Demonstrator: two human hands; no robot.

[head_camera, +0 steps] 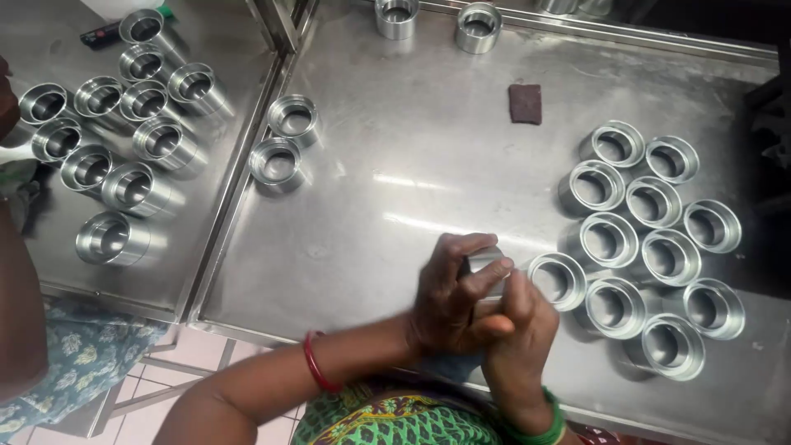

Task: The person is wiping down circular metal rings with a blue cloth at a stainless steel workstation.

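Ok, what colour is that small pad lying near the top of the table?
Dark reddish-brown: the pad lies flat on the steel table, seen in the head view.

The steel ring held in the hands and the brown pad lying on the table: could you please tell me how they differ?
The steel ring is shiny, round and hollow; the brown pad is dull, flat and square. The ring is gripped between the left hand and right hand above the table, mostly hidden by fingers; the pad lies alone, untouched, farther away. Both are small.
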